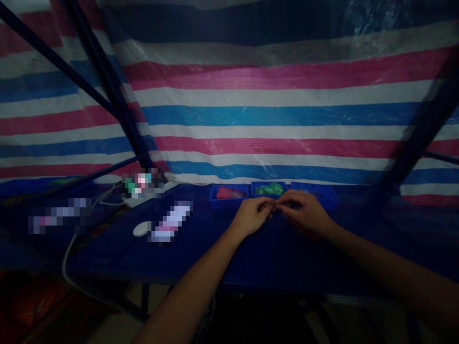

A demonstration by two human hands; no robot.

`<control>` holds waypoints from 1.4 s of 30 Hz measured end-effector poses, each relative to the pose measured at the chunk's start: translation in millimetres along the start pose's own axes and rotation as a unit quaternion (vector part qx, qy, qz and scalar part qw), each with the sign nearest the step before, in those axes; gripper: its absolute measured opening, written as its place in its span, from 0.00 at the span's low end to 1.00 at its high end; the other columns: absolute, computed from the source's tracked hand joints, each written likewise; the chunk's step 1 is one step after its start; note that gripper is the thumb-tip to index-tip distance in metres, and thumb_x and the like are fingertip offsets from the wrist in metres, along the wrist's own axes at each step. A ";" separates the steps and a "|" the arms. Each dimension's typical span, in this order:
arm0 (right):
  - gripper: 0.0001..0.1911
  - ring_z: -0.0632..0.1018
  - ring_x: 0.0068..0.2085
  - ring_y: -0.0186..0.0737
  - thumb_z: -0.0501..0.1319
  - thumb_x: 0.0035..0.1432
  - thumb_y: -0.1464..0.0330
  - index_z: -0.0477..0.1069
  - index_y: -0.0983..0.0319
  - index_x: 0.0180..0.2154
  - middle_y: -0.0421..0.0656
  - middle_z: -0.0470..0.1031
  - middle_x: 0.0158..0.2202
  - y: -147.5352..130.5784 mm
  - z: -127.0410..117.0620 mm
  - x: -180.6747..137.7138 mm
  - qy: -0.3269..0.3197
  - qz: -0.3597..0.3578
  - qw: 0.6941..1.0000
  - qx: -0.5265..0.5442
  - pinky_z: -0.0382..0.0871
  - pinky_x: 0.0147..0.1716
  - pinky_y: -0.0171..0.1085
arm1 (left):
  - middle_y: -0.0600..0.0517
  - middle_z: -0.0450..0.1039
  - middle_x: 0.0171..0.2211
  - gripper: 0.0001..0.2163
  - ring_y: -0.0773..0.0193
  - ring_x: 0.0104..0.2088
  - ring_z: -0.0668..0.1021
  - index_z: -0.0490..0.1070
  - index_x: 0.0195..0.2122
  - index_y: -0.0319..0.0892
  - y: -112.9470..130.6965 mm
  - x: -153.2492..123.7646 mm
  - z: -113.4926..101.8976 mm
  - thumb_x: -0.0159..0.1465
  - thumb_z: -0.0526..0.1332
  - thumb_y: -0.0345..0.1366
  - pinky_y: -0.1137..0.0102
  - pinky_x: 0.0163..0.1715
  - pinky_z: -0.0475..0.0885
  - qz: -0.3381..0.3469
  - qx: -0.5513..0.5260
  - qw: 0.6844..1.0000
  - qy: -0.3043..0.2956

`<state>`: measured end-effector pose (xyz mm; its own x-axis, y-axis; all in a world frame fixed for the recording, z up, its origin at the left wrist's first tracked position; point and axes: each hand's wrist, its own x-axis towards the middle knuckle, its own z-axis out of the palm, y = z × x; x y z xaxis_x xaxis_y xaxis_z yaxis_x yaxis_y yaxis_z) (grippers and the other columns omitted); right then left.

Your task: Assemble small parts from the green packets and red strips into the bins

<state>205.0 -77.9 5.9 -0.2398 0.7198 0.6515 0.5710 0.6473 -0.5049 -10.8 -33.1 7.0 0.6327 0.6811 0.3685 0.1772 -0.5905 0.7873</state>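
My left hand (252,215) and my right hand (306,210) meet fingertip to fingertip over a blue table (201,258), just in front of three small blue trays. Both hands are pinched closed on something too small and dark to make out. The left tray (228,195) holds red pieces, the middle tray (269,190) holds green pieces, and the contents of the right tray (321,193) are hidden in the dark behind my right hand.
A white power strip (150,196) with a cable lies at the back left, with a small white oval object (142,229) nearer. A striped tarp (272,110) hangs right behind the table. Dark poles (107,81) cross at the left.
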 end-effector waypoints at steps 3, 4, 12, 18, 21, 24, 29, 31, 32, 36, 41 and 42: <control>0.05 0.79 0.40 0.43 0.65 0.64 0.66 0.79 0.56 0.42 0.43 0.80 0.39 -0.8 0.5 -0.3 -0.015 -0.035 0.999 -0.031 0.74 0.40 0.44 | 0.45 0.82 0.45 0.14 0.60 0.41 0.82 0.77 0.53 0.40 -5.3 4.5 2.1 0.71 0.57 0.35 0.65 0.43 0.77 -0.011 -0.072 0.997 0.001; 0.06 0.79 0.41 0.44 0.66 0.63 0.66 0.79 0.56 0.42 0.44 0.81 0.40 -1.5 0.3 -0.2 -0.026 -0.046 0.998 -0.036 0.74 0.42 0.45 | 0.44 0.82 0.45 0.15 0.60 0.41 0.82 0.77 0.53 0.39 -6.8 5.5 2.4 0.71 0.56 0.35 0.65 0.42 0.77 -0.020 -0.087 0.996 0.004; 0.07 0.80 0.46 0.46 0.66 0.63 0.61 0.79 0.54 0.41 0.42 0.83 0.41 -9.2 -0.9 0.6 -0.039 -0.049 0.998 -0.021 0.73 0.50 0.48 | 0.46 0.81 0.45 0.18 0.61 0.40 0.82 0.74 0.56 0.41 -12.3 5.2 0.8 0.65 0.60 0.28 0.66 0.43 0.77 -0.022 -0.007 0.997 0.074; 0.11 0.80 0.44 0.45 0.66 0.64 0.63 0.78 0.55 0.48 0.44 0.81 0.45 -7.3 1.1 0.5 0.003 -0.001 0.999 -0.034 0.74 0.47 0.47 | 0.50 0.82 0.41 0.22 0.64 0.34 0.81 0.70 0.59 0.44 -4.2 0.7 -0.1 0.63 0.62 0.28 0.68 0.38 0.76 0.004 0.055 0.996 0.066; 0.14 0.81 0.45 0.45 0.66 0.63 0.62 0.77 0.55 0.51 0.45 0.81 0.48 -5.1 2.6 0.3 -0.001 -0.001 1.000 -0.019 0.75 0.47 0.46 | 0.51 0.82 0.39 0.23 0.64 0.33 0.81 0.68 0.60 0.44 -1.3 -1.5 0.9 0.63 0.63 0.29 0.68 0.37 0.75 0.020 0.080 0.996 0.043; 0.12 0.81 0.46 0.45 0.66 0.64 0.63 0.79 0.54 0.48 0.43 0.82 0.47 -1.9 3.6 -0.2 -0.017 0.009 1.000 0.001 0.75 0.49 0.46 | 0.51 0.82 0.38 0.24 0.64 0.32 0.81 0.67 0.61 0.44 1.4 -2.6 2.1 0.63 0.63 0.29 0.68 0.36 0.74 0.025 0.092 0.995 0.025; 0.14 0.83 0.47 0.47 0.67 0.61 0.62 0.79 0.54 0.49 0.43 0.83 0.46 3.2 2.9 -0.4 -0.010 0.098 0.993 0.060 0.76 0.50 0.47 | 0.53 0.83 0.38 0.20 0.63 0.37 0.82 0.69 0.58 0.45 8.4 -1.8 -1.0 0.65 0.64 0.31 0.66 0.42 0.74 0.034 0.083 0.993 0.073; 0.17 0.83 0.45 0.46 0.68 0.59 0.62 0.78 0.56 0.50 0.44 0.83 0.45 4.2 3.0 -0.6 -0.012 0.139 0.984 0.110 0.77 0.49 0.47 | 0.53 0.83 0.39 0.17 0.63 0.37 0.82 0.70 0.57 0.45 11.2 -1.3 -2.5 0.66 0.64 0.33 0.66 0.41 0.73 0.042 0.082 0.991 0.098; 0.18 0.83 0.44 0.46 0.69 0.58 0.62 0.77 0.57 0.49 0.45 0.83 0.44 4.4 3.5 -1.0 -0.015 0.153 0.979 0.133 0.78 0.48 0.46 | 0.53 0.83 0.39 0.16 0.63 0.37 0.81 0.70 0.56 0.45 12.2 -1.1 -3.0 0.67 0.64 0.34 0.66 0.40 0.73 0.045 0.081 0.990 0.103; 0.19 0.83 0.42 0.43 0.71 0.56 0.61 0.73 0.59 0.47 0.46 0.82 0.43 3.6 8.1 -2.8 -0.038 0.180 0.959 0.216 0.78 0.43 0.42 | 0.53 0.83 0.41 0.17 0.63 0.34 0.80 0.70 0.56 0.45 14.1 -0.4 -2.7 0.66 0.66 0.37 0.66 0.38 0.73 0.046 0.069 0.992 0.097; 0.22 0.83 0.41 0.44 0.72 0.54 0.58 0.72 0.59 0.47 0.47 0.82 0.43 6.2 4.2 1.5 0.007 0.177 0.960 0.214 0.79 0.43 0.44 | 0.46 0.79 0.50 0.16 0.59 0.46 0.81 0.71 0.56 0.43 14.1 0.6 -3.6 0.72 0.58 0.45 0.65 0.46 0.75 0.046 0.038 0.990 0.129; 0.21 0.83 0.42 0.44 0.71 0.55 0.58 0.72 0.59 0.48 0.47 0.81 0.43 8.0 -0.4 3.1 0.029 0.169 0.966 0.192 0.79 0.44 0.44 | 0.45 0.79 0.51 0.16 0.58 0.48 0.80 0.72 0.55 0.43 13.3 0.3 -3.9 0.74 0.55 0.46 0.64 0.48 0.75 0.048 0.047 0.989 0.133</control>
<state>209.1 -70.5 4.1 -0.0405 0.8982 0.4377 0.2738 0.4312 -0.8597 -11.2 -39.0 19.5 0.4324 0.7017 0.5662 0.2021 -0.6874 0.6976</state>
